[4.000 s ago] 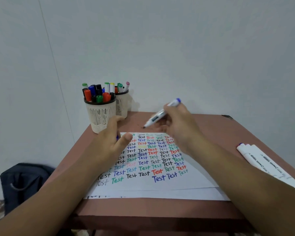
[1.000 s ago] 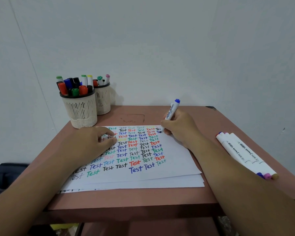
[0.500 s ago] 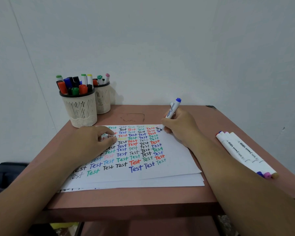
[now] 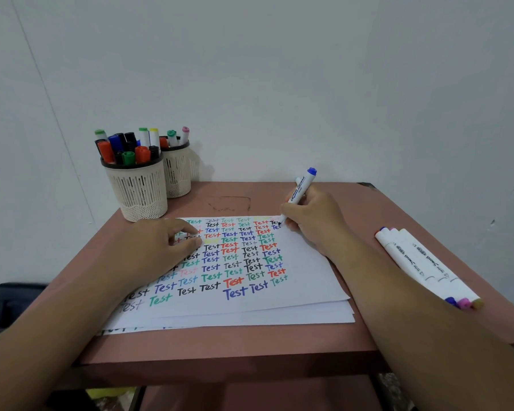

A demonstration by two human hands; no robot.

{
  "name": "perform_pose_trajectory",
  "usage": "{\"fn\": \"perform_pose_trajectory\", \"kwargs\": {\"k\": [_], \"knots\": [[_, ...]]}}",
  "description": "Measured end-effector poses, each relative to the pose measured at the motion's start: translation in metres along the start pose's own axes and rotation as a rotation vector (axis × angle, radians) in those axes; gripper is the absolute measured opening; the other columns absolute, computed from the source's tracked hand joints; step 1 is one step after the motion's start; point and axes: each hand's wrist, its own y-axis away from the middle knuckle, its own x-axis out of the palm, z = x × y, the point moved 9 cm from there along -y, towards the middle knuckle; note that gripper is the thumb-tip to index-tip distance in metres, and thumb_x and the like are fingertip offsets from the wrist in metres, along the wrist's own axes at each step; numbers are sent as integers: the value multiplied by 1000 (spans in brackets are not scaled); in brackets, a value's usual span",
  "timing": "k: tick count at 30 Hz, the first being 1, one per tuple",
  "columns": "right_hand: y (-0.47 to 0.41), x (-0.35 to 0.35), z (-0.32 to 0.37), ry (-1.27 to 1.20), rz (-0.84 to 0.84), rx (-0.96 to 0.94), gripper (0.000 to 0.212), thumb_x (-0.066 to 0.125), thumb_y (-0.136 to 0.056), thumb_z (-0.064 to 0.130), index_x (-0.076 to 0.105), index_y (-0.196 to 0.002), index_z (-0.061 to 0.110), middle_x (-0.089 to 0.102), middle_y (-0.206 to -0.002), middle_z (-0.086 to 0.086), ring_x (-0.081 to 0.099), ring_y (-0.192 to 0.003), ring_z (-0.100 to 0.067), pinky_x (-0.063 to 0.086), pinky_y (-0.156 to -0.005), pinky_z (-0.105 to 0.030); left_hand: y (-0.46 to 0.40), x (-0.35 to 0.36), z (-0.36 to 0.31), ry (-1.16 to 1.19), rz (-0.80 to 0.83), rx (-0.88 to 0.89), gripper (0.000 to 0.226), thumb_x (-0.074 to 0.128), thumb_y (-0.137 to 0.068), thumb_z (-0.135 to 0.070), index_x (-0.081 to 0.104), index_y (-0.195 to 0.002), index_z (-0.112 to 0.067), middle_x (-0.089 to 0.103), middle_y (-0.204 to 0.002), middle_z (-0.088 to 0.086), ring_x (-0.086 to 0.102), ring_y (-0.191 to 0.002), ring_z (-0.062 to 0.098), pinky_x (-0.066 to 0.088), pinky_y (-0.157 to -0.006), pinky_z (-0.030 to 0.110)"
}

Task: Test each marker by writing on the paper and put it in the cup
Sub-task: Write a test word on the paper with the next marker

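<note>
My right hand (image 4: 312, 221) grips a white marker with a blue end (image 4: 301, 189), its tip down on the top right of the written rows. The white paper (image 4: 303, 280) lies in a small stack, covered with coloured "Test" words. My left hand (image 4: 155, 250) rests on the sheet's left side with its fingers curled; I cannot see anything in it. Two cream cups stand at the table's back left: the nearer cup (image 4: 137, 188) and the farther cup (image 4: 177, 176), both holding several markers.
Three white markers (image 4: 419, 262) lie side by side near the right edge of the reddish-brown table (image 4: 250, 339). A white wall rises right behind the table. A dark bag (image 4: 3, 310) sits on the floor at the left.
Four seconds ago my right hand held the marker in the air above the paper; since then its tip has come down on the sheet and inched rightwards. My left hand has stayed on the paper.
</note>
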Motion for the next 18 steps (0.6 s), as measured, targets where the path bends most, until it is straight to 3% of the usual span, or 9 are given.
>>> {"fn": "perform_pose_trajectory", "kwargs": {"k": [4, 11, 18], "knots": [[-2, -7, -1, 19, -58, -13, 9, 68, -87, 5, 62, -84, 11, 63, -76, -9, 59, -60, -19, 57, -64, -36, 0, 0, -1, 8, -1, 7, 34, 52, -88, -69, 65, -113, -50, 62, -64, -11, 59, -62, 6, 41, -56, 26], [-3, -5, -2, 73, -47, -4, 10, 69, -88, 7, 62, -87, 13, 65, -79, -9, 62, -63, -20, 61, -68, -38, 1, -1, -4, -14, 12, -1, 36, 50, -89, -70, 64, -115, -50, 61, -66, -11, 58, -63, 5, 38, -55, 25], [0, -3, -2, 36, -23, 17, 8, 67, -87, 3, 62, -93, 5, 55, -76, -4, 53, -68, -18, 59, -68, -34, 5, -6, -9, -30, 13, -12, 34, 51, -90, -68, 65, -115, -49, 63, -67, -11, 58, -64, 4, 38, -55, 25]]}}
